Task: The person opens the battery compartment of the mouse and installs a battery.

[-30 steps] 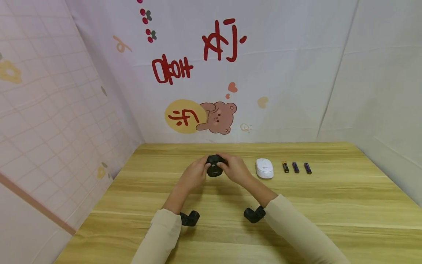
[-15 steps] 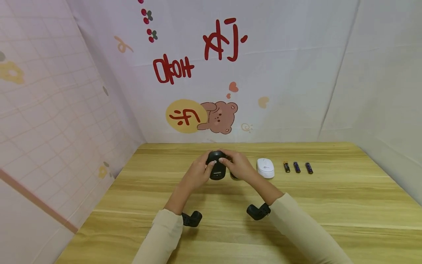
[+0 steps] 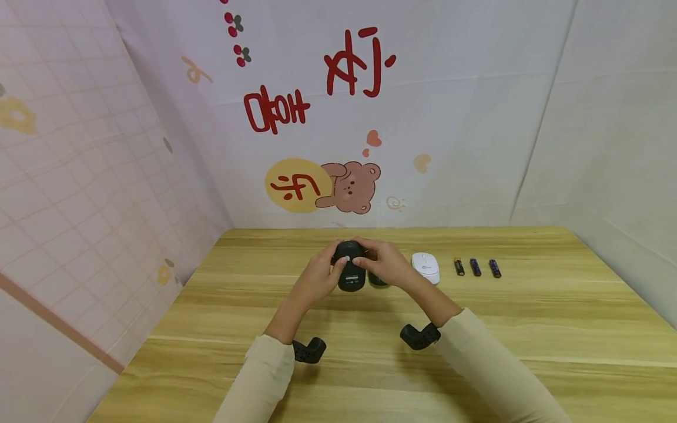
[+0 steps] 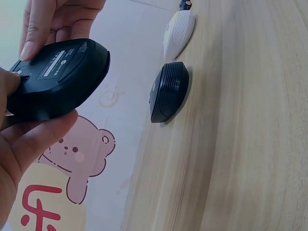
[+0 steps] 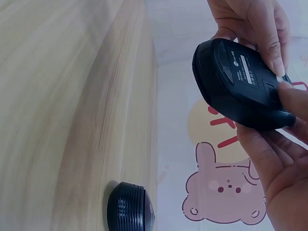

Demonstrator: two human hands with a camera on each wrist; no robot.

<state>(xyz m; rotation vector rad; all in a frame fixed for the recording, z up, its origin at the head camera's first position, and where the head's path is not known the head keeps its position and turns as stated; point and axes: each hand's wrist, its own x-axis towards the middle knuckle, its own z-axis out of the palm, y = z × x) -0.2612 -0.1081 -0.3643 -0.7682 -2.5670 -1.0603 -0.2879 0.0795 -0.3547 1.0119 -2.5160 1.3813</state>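
Both hands hold a black computer mouse [image 3: 351, 277] above the table, its labelled underside turned toward the head camera. My left hand [image 3: 319, 275] grips its left side, and my right hand [image 3: 390, 265] grips the right. Both thumbs lie on the underside near a small round light spot; in the right wrist view the thumb tips meet close together on the mouse [image 5: 236, 82]. Fingers curl behind the body, partly hidden. A second black mouse [image 4: 169, 91] with ribbed sides rests on the table, partly covered by my right hand in the head view.
A white mouse [image 3: 425, 268] stands on the wooden table [image 3: 338, 376], right of the hands. Farther right lie three batteries in a row: a black one with an orange end [image 3: 459, 267], a dark blue one [image 3: 475, 267] and another dark blue one [image 3: 494, 268]. A printed cloth wall [image 3: 455, 117] rises behind.
The held mouse has tilted up, so more of its underside and label shows. Both hands shifted slightly right, and the second black mouse has come into view beneath my right hand.
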